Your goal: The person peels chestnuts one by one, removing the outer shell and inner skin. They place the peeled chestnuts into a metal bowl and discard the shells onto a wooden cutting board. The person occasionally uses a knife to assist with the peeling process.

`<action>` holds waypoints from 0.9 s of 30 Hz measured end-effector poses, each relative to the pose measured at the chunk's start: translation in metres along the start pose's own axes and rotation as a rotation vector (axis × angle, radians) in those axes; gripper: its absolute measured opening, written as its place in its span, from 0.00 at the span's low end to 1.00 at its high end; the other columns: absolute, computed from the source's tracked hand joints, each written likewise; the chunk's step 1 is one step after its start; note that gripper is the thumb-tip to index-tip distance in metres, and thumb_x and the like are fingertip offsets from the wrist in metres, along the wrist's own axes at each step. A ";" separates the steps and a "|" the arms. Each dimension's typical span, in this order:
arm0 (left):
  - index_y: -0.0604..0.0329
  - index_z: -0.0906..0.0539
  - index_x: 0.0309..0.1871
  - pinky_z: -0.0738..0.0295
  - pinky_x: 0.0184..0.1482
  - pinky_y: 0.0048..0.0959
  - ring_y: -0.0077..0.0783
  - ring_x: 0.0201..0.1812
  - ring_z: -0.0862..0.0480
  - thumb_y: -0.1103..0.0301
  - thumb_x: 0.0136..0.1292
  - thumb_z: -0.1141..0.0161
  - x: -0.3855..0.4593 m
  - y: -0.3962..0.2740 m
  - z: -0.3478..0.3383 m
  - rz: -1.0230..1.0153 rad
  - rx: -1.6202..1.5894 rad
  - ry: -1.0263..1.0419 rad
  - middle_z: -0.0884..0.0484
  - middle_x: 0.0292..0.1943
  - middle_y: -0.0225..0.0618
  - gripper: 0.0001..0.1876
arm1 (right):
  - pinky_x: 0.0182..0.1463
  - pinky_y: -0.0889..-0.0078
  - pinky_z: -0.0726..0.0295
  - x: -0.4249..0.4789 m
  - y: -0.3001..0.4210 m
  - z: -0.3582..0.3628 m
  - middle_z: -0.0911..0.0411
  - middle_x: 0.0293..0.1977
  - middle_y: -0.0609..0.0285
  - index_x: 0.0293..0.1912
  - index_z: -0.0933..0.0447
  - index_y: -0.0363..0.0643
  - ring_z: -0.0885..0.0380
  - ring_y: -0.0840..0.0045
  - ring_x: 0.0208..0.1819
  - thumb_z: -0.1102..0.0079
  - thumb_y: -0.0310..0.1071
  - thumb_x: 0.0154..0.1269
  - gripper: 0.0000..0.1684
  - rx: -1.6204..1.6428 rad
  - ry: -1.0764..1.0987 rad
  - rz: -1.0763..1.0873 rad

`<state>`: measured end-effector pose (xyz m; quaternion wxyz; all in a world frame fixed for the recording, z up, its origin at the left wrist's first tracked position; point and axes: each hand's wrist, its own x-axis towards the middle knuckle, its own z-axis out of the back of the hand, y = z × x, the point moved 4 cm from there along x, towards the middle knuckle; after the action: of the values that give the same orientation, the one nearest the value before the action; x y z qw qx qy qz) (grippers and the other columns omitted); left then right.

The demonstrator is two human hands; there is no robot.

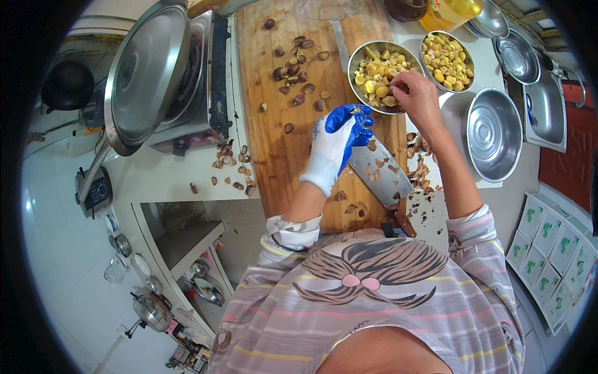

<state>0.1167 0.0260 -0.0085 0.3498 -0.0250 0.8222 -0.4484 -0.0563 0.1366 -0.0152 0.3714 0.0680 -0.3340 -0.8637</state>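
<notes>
My left hand (pixel 348 125), in a white knit glove with a blue coated palm, is curled above the cutting board (pixel 289 159). A small brownish chestnut piece (pixel 357 111) shows at its fingertips. My bare right hand (pixel 416 96) reaches over the near right rim of a steel bowl (pixel 351 89) of peeled yellow chestnuts (pixel 380 70). Its fingertips are down among the chestnuts, and whether they grip one is unclear. Beneath my left hand lies a cleaver (pixel 380 170), its broad blade strewn with shell bits and its wooden handle (pixel 402 222) towards me.
Unpeeled and cut chestnuts (pixel 293 70) are scattered on the board's far left. A second bowl of peeled chestnuts (pixel 447 61) stands right of the first. Shells (pixel 420 173) litter the right side. An empty steel basin (pixel 494 135), a gas stove (pixel 205 93) and a large pan lid (pixel 147 75) flank the board.
</notes>
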 end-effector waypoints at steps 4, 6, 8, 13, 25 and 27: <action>0.65 0.18 0.52 0.19 0.39 0.24 0.28 0.38 0.14 0.65 0.71 0.46 -0.001 0.001 0.004 -0.009 0.016 -0.012 0.14 0.40 0.40 0.15 | 0.36 0.67 0.22 -0.001 -0.004 0.018 0.21 0.27 0.54 0.33 0.22 0.37 0.21 0.70 0.28 0.37 0.30 0.55 0.07 0.125 0.004 -0.203; 0.65 0.18 0.52 0.19 0.39 0.24 0.29 0.38 0.14 0.65 0.70 0.46 -0.001 0.002 0.004 -0.010 0.014 -0.006 0.14 0.40 0.40 0.15 | 0.32 0.73 0.24 -0.004 -0.015 0.025 0.21 0.25 0.59 0.32 0.23 0.37 0.24 0.77 0.24 0.37 0.32 0.56 0.08 0.188 -0.008 -0.238; 0.65 0.18 0.52 0.19 0.39 0.24 0.29 0.38 0.14 0.65 0.70 0.46 -0.002 0.004 0.001 -0.008 0.000 0.010 0.14 0.41 0.40 0.15 | 0.31 0.77 0.26 -0.012 -0.030 0.027 0.21 0.25 0.61 0.32 0.23 0.38 0.25 0.80 0.24 0.37 0.32 0.57 0.07 0.600 0.065 -0.456; 0.66 0.18 0.52 0.18 0.40 0.25 0.30 0.38 0.14 0.65 0.70 0.45 -0.002 0.007 -0.008 0.014 -0.019 0.052 0.14 0.41 0.40 0.15 | 0.34 0.85 0.27 -0.028 -0.026 0.032 0.20 0.29 0.63 0.34 0.24 0.40 0.26 0.86 0.29 0.36 0.29 0.59 0.06 1.028 0.125 -0.690; 0.67 0.19 0.53 0.19 0.40 0.25 0.30 0.37 0.14 0.62 0.70 0.45 -0.017 -0.001 -0.023 -0.023 0.076 0.063 0.14 0.41 0.39 0.17 | 0.32 0.70 0.23 -0.009 -0.006 0.038 0.20 0.23 0.57 0.31 0.24 0.37 0.21 0.73 0.25 0.36 0.28 0.53 0.07 0.250 -0.243 -0.217; 0.67 0.19 0.53 0.19 0.40 0.24 0.29 0.37 0.14 0.62 0.71 0.45 -0.021 0.002 -0.022 -0.011 0.096 0.040 0.14 0.41 0.39 0.17 | 0.32 0.72 0.23 -0.018 -0.029 0.030 0.21 0.23 0.60 0.30 0.24 0.37 0.22 0.77 0.25 0.35 0.28 0.54 0.06 0.370 -0.154 -0.315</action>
<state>0.1200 0.0500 0.0095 0.3317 -0.0034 0.8063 -0.4898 -0.0716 0.1797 -0.0130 0.1871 0.1200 -0.4990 -0.8376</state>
